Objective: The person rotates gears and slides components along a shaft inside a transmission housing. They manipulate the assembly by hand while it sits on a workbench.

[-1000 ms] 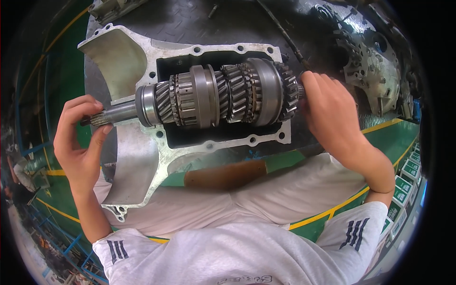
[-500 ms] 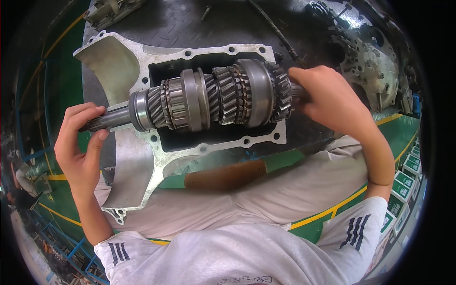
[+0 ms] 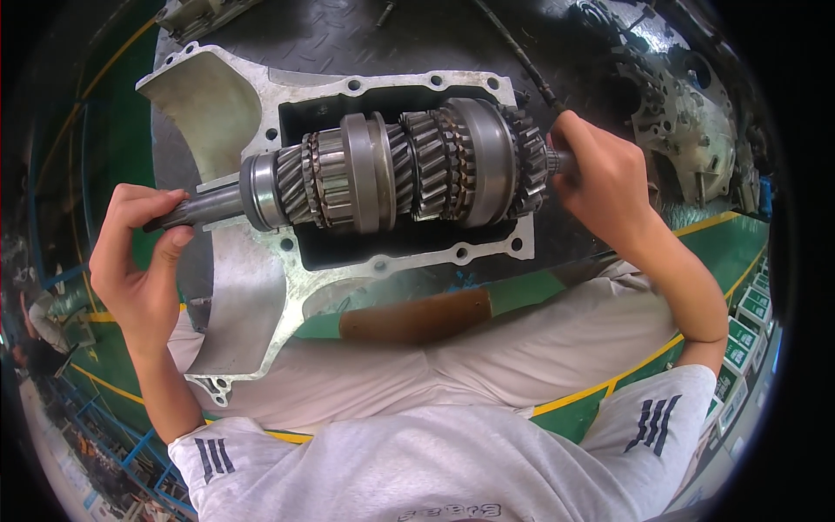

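Note:
A gear shaft (image 3: pixel 370 171) with several toothed gears and smooth rings lies lengthwise over the opening of a silvery half gearbox housing (image 3: pixel 300 265). My left hand (image 3: pixel 139 248) pinches the splined left end of the shaft, fingers above and thumb below. At the other end, my right hand (image 3: pixel 604 170) is closed around the shaft just past the last gear; its fingertips are partly hidden. The flared bell side of the housing faces left. Whether the shaft rests in the housing's bearing seats or hangs slightly above them, I cannot tell.
Beyond the housing, a long thin dark rod (image 3: pixel 517 52) lies on the dark metal table (image 3: pixel 326 35). Another metal casing (image 3: pixel 691 143) stands at the right, and part of a further casting (image 3: pixel 204 19) shows at the far left. Green and white boxes (image 3: pixel 744 339) line the floor at right.
The housing and shaft appear slightly farther right and up in the picture. My right hand has shifted its hold, and more of the shaft's right end shows. The left hand keeps its pinch.

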